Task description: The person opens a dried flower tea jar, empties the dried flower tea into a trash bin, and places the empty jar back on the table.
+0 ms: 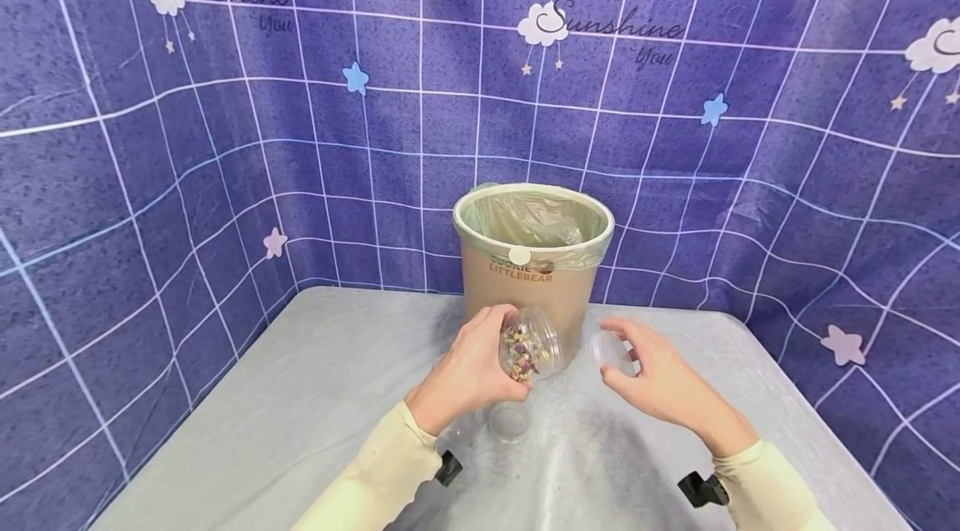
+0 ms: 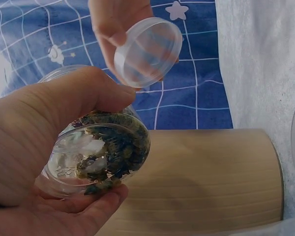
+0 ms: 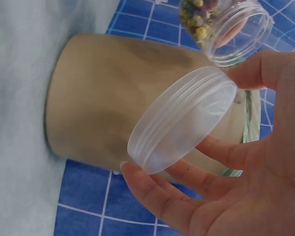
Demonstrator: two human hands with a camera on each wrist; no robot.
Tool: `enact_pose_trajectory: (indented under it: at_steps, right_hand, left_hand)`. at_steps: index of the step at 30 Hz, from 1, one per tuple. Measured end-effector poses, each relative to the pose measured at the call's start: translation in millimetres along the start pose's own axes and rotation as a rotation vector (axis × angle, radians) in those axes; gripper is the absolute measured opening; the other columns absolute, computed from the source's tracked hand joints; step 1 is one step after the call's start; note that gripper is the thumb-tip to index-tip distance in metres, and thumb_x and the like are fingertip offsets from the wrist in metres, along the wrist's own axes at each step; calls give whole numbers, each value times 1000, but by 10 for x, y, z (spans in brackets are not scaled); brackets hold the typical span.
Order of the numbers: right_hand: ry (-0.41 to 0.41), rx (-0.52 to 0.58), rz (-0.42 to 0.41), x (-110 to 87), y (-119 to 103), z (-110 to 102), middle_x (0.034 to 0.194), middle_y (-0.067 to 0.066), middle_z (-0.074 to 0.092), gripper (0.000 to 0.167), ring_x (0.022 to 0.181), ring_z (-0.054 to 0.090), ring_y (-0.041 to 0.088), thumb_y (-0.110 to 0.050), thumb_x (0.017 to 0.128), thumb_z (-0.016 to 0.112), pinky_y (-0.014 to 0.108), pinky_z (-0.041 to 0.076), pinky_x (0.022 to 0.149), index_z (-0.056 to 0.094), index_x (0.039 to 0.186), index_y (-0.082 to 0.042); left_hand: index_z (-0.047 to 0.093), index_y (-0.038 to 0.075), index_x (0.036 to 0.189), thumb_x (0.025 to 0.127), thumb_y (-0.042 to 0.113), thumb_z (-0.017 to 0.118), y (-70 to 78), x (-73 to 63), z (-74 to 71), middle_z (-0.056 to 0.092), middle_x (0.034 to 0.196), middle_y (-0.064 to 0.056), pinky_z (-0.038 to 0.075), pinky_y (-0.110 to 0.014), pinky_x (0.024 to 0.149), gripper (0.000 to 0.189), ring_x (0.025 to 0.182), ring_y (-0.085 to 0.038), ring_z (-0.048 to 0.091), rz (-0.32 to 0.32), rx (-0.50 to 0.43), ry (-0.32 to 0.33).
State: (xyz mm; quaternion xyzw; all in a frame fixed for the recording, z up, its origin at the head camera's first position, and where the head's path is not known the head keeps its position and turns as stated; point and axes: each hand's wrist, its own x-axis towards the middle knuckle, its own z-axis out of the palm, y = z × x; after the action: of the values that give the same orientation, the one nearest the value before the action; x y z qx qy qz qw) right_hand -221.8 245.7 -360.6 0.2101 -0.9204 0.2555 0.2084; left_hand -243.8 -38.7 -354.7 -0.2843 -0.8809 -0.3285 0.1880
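Observation:
My left hand [image 1: 472, 360] grips a clear plastic jar [image 1: 542, 339] of dried flowers [image 1: 520, 352], tilted with its uncovered mouth toward the right. In the left wrist view the flowers [image 2: 123, 147] lie against one side of the jar, seen through its bottom. My right hand [image 1: 656, 373] holds a translucent screw lid [image 1: 611, 352] by its edge, apart from the jar. The lid's threaded rim [image 3: 182, 118] shows in the right wrist view, with the jar mouth [image 3: 241, 34] just beyond it. Both hands are in front of a beige trash bin [image 1: 480, 281].
The bin has a white rim [image 1: 459, 218] and a pale green liner bag [image 1: 532, 218]. A round clear container or lid [image 1: 510, 423] rests on the grey table [image 1: 337, 364] below the left hand. A blue-purple patterned cloth [image 1: 420, 114] surrounds the table's back and sides.

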Motion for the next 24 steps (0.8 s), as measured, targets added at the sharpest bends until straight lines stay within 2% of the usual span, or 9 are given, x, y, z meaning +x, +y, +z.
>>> enact_pose_trajectory:
  at_steps: [7,15,18,24]
  right_hand:
    - [-32,-46,49,-82,124,38,119,10,66,56,95,63,23,-24,85,73,44,52,84,59,138,-10]
    - [-61,-105,41,-148,271,162,107,6,65,58,85,56,15,-28,82,76,39,48,75,61,135,-7]
    - [-66,-115,34,-180,316,218,104,7,65,58,86,56,17,-29,80,76,41,49,76,62,132,-6]
    - [-88,-141,47,-260,408,332,109,10,68,57,96,65,27,-29,80,77,48,53,84,64,130,-6]
  left_hand:
    - [54,10,133,56,25,94,-11,6,-10,63,122,-4,53,-38,97,87,110,-21,62,2,-1,-7]
    - [54,9,133,57,25,94,-9,11,-43,63,124,-5,53,-38,98,87,113,-23,62,-17,7,-16]
    - [54,9,133,58,25,94,-7,9,-49,63,125,-5,53,-39,98,87,113,-22,62,-18,8,-15]
    - [54,10,133,58,24,94,-1,1,-60,62,124,-5,53,-38,97,87,112,-20,62,-6,-5,-20]
